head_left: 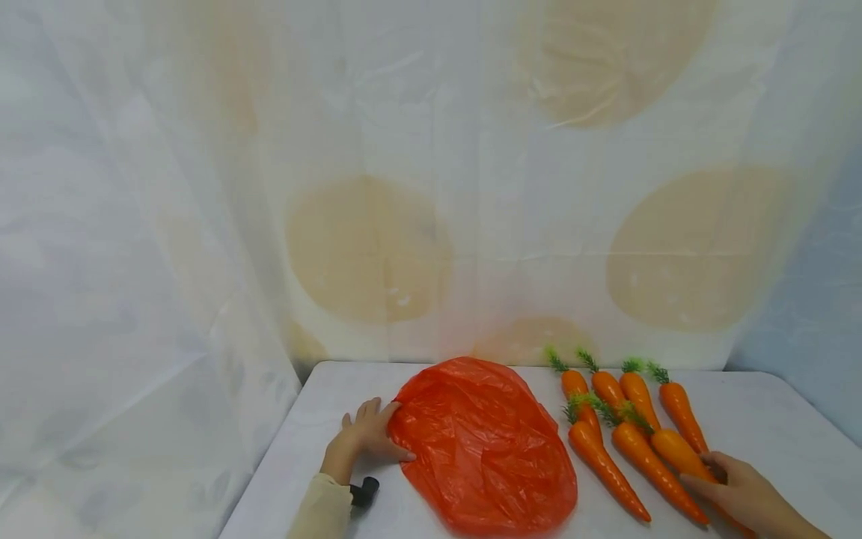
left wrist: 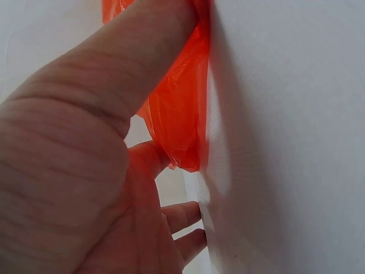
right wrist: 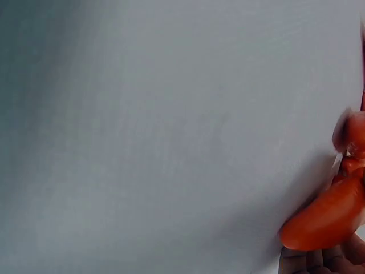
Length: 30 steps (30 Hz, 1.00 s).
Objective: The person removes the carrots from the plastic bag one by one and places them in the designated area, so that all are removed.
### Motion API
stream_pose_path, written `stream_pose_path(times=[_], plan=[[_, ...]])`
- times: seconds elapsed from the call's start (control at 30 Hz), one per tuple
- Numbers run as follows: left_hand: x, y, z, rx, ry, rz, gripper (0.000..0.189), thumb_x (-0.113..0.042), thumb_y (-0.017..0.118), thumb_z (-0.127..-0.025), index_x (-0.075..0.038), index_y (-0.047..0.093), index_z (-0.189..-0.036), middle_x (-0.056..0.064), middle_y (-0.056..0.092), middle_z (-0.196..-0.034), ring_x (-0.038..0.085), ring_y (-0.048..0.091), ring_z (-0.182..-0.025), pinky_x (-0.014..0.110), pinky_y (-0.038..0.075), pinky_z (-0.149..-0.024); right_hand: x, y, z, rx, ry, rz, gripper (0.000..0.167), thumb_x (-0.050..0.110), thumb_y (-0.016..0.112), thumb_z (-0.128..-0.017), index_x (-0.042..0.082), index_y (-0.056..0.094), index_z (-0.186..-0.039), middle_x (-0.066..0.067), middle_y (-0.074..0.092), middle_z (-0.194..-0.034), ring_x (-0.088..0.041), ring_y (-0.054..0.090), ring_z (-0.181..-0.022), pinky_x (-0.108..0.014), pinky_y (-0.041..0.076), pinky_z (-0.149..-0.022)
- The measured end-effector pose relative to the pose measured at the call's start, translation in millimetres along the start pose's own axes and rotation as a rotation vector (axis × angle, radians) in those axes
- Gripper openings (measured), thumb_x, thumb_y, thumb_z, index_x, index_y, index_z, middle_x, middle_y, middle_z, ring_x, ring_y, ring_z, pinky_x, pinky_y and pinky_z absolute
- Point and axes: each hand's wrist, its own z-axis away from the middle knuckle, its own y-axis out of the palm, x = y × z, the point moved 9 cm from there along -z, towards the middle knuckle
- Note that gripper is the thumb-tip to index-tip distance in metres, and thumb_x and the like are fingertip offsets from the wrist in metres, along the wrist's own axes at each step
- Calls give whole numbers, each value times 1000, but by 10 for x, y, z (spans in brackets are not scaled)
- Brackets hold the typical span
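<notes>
A red plastic bag (head_left: 485,449) lies spread out on the white table. At its left edge is my left hand (head_left: 370,433), its fingers spread and touching the bag. The left wrist view shows the thumb (left wrist: 134,51) and a finger at the bag's edge, with other fingertips by the table. On the right, my right hand (head_left: 744,490) grips an orange carrot (head_left: 676,449) with a green top, thumb on one side and fingers on the other. The right wrist view catches only part of this carrot (right wrist: 325,220) and of the fingers, at the lower right.
Several more carrots, such as this front one (head_left: 609,471) and this far one (head_left: 680,412), lie in two rough rows right of the bag. A small black object (head_left: 366,490) shows beside my left wrist. Behind the table hangs a pale curtain (head_left: 525,209) with tan circles.
</notes>
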Motion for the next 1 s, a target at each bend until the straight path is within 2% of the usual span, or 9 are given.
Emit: stream_pose_path(times=[0.27,0.37,0.5,0.63,0.73,0.83,0.93,1.0], plan=[[-28,-1,-47,-14,17,6,100,-58,84,-65,-18,44,-147,20,30,-156,42,24,-144,76,9,-112,-21,1,-29,14,-29,61,104,68,66,-81,-22,43,-128,-44,51,-124,-55,53,-109,-60,50,-86],[-36,5,-75,-15,31,-9,100,-59,83,-65,-19,44,-148,20,30,-157,41,24,-145,75,9,-113,-49,32,-5,44,-3,34,102,67,68,-79,-19,46,-129,-38,58,-117,-42,61,-97,-56,53,-82],[-23,30,-102,0,45,-15,102,-60,83,-65,-18,42,-149,20,29,-158,41,23,-146,75,9,-113,-71,75,38,73,32,-1,98,65,70,-79,-17,49,-128,-25,65,-106,-22,60,-86,-50,55,-78],[7,39,-138,36,83,-15,105,-59,83,-65,-18,38,-151,21,27,-159,41,22,-147,75,10,-113,-39,65,70,54,23,0,95,63,70,-79,-17,51,-126,-20,66,-103,-20,59,-84,-47,56,-76],[32,3,-119,57,137,40,104,-55,85,-66,-20,38,-151,21,29,-158,40,24,-146,76,12,-111,-27,46,83,43,23,-28,97,63,71,-79,-18,49,-126,-19,66,-102,-20,58,-83,-45,56,-75],[46,-58,-49,90,182,129,94,-50,84,-70,-23,41,-149,19,34,-156,40,29,-144,75,18,-110,3,2,89,15,6,-47,96,62,71,-80,-20,48,-125,-22,66,-102,-22,61,-85,-44,56,-75],[78,-145,23,110,190,219,80,-49,80,-76,-26,47,-146,15,40,-154,40,35,-141,71,27,-110,112,-88,100,-32,-31,-37,91,59,70,-83,-20,49,-124,-23,66,-102,-23,63,-87,-44,57,-75],[113,-235,51,98,183,268,74,-50,76,-80,-25,49,-145,14,43,-152,40,39,-138,69,33,-108,250,-178,115,-79,-77,-15,81,52,67,-89,-18,50,-124,-19,68,-100,-21,63,-85,-40,57,-72]])
